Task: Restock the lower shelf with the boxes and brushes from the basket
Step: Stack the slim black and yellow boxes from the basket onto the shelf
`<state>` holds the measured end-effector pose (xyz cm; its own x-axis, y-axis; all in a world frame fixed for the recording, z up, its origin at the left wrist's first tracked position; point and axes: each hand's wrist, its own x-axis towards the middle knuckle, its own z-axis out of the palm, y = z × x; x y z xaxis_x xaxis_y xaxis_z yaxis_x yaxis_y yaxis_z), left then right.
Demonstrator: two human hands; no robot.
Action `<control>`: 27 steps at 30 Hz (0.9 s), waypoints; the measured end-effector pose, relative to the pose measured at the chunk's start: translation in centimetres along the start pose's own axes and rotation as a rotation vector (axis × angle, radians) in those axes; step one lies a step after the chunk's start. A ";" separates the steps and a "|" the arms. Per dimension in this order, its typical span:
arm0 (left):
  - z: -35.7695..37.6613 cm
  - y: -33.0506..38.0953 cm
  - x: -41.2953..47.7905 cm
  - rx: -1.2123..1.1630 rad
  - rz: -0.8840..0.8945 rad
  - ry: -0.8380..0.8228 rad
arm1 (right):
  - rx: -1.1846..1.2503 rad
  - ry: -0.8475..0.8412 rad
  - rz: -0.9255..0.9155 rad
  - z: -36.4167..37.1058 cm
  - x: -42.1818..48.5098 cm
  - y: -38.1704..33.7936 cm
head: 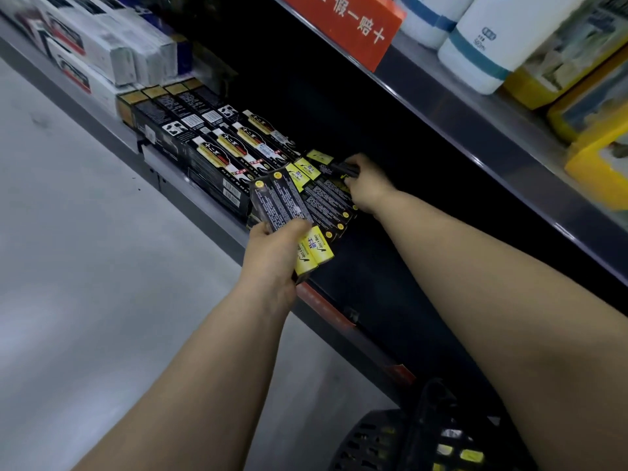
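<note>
Your left hand [272, 253] holds a bundle of black-and-yellow boxes [282, 202] at the front edge of the lower shelf [390, 273]. Its fingers [292, 229] are curled tight round the bundle's near end, with the thumb across the top, and the far ends of the boxes tilt up over the shelf.

Your right hand [368, 186] reaches deeper in. Its fingers are closed round the end of a single dark box [341, 169], which lies at the back of a shelved row [326, 203] of the same black-and-yellow kind. That row sits just right of the bundle; whether the two touch is unclear.

To the left, longer black-and-gold cartons [217, 158] lie side by side on the shelf. Further left is a stack of white cartons [112, 49].

The basket [384, 436], black plastic mesh, shows at the bottom edge of view below your right forearm, with a few yellow packs [472, 455] visible inside.

On the upper shelf [458, 107] stand white bottles [492, 42] with blue bands, yellow-wrapped goods [594, 130] and a red sign [343, 25].
</note>
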<state>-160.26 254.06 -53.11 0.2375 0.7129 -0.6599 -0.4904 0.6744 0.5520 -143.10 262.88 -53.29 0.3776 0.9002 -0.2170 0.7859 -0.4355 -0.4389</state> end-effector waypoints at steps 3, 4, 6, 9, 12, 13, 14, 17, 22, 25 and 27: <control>-0.2 -0.1 0.4 -0.019 -0.014 0.007 | 0.027 -0.051 0.015 1.1 0.7 0.0; -0.2 -0.1 0.5 -0.025 -0.015 0.007 | 0.049 -0.058 0.019 1.3 0.7 0.1; -0.2 -0.3 0.7 -0.031 -0.013 0.007 | 0.100 -0.069 0.031 1.2 0.5 0.4; 0.0 -0.5 0.8 -0.047 -0.006 0.012 | 0.147 -0.107 0.042 0.8 0.0 0.9; 0.0 -0.5 0.8 -0.055 0.008 0.008 | 0.127 -0.153 0.015 0.4 -0.7 1.3; 0.0 -0.5 0.7 -0.048 0.016 0.007 | 0.131 -0.166 0.010 0.3 -1.0 1.3; 0.0 -0.5 0.7 -0.042 0.023 0.002 | 0.128 -0.175 0.006 0.2 -1.2 1.3; 0.1 -0.4 0.5 -0.025 0.029 -0.020 | -0.075 -0.155 -0.041 -0.3 -1.9 0.7; 0.0 0.0 0.2 0.034 0.037 -0.073 | -0.300 -0.257 -0.498 -2.7 -5.3 -2.1; 0.0 0.5 -0.1 0.025 0.005 -0.171 | -0.466 -0.315 -0.650 -3.8 -7.1 -2.5; 0.1 0.7 -0.2 0.036 -0.032 -0.232 | -0.443 -0.260 -0.659 -4.8 -7.4 -2.4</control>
<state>-160.54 254.42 -52.50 0.4405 0.7134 -0.5450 -0.4501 0.7008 0.5535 -145.42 257.26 -46.44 -0.3089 0.9166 -0.2540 0.9467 0.2707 -0.1744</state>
